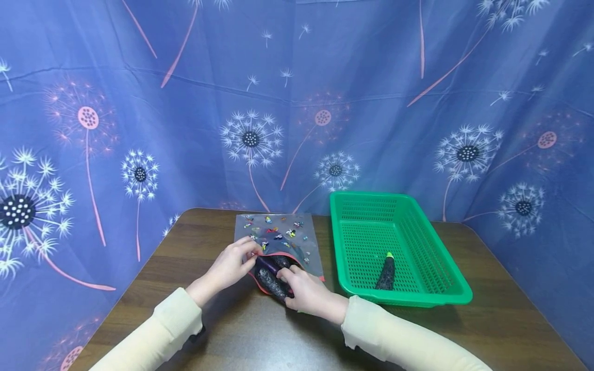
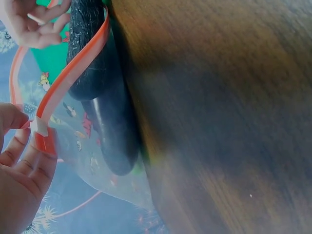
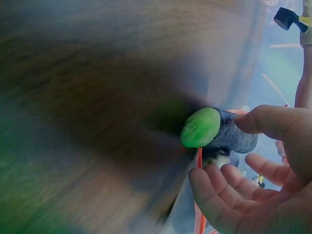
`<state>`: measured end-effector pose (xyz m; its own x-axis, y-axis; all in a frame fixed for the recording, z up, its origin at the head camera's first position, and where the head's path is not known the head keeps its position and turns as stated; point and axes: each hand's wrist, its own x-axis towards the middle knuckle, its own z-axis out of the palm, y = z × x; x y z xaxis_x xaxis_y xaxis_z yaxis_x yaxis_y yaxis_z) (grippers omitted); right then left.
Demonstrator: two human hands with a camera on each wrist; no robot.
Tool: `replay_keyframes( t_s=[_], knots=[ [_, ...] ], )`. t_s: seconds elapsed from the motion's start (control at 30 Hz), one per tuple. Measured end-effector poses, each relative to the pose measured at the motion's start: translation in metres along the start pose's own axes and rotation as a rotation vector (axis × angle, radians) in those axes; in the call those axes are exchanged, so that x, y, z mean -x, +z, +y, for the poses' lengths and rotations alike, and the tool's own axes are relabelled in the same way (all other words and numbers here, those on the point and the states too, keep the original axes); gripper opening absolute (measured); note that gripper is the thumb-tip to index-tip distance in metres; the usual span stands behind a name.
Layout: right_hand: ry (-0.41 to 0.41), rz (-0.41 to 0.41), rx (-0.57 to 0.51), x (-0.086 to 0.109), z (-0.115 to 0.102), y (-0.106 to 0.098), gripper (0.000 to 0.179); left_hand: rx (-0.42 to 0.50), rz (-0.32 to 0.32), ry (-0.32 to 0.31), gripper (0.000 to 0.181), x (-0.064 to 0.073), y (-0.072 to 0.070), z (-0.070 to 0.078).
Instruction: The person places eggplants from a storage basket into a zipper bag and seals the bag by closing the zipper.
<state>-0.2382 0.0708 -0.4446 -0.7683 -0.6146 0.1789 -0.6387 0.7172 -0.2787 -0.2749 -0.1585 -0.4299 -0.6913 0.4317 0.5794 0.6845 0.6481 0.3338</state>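
A clear cartoon-printed zip bag (image 1: 297, 234) with an orange-red edge lies on the table, its mouth parted. My left hand (image 1: 235, 262) pinches that edge by the white slider (image 2: 39, 126). Inside the mouth are a smooth purple eggplant (image 1: 268, 265) and dark, wrinkled, eggplant-like vegetables (image 1: 271, 283). One wrinkled vegetable shows a green end (image 3: 201, 127) that sticks out of the mouth. My right hand (image 1: 308, 293) is at the mouth, thumb over the wrinkled vegetable, other fingers loosely bent. Its exact contact there is hard to tell.
To the right of the bag stands a green plastic basket (image 1: 341, 247). Another dark wrinkled vegetable (image 1: 386, 274) with a green tip leans inside its near wall. A blue dandelion-print cloth (image 1: 278, 77) hangs behind the brown wooden table (image 1: 250, 335).
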Motion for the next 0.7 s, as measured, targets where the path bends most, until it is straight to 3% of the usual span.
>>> replay_keyframes(
  t_s=[0.23, 0.5, 0.7],
  knots=[
    [-0.016, 0.014, 0.02, 0.009, 0.005, -0.002, 0.048, 0.005, 0.004, 0.006, 0.022, -0.001, -0.002, 0.001],
    [-0.015, -0.032, -0.054, 0.013, 0.006, 0.0, 0.048, 0.005, 0.008, 0.008, 0.024, 0.0, -0.002, 0.0],
    [-0.001, -0.065, -0.05, 0.013, 0.004, 0.003, 0.05, 0.006, 0.004, -0.002, 0.026, 0.0, -0.002, 0.001]
  ],
)
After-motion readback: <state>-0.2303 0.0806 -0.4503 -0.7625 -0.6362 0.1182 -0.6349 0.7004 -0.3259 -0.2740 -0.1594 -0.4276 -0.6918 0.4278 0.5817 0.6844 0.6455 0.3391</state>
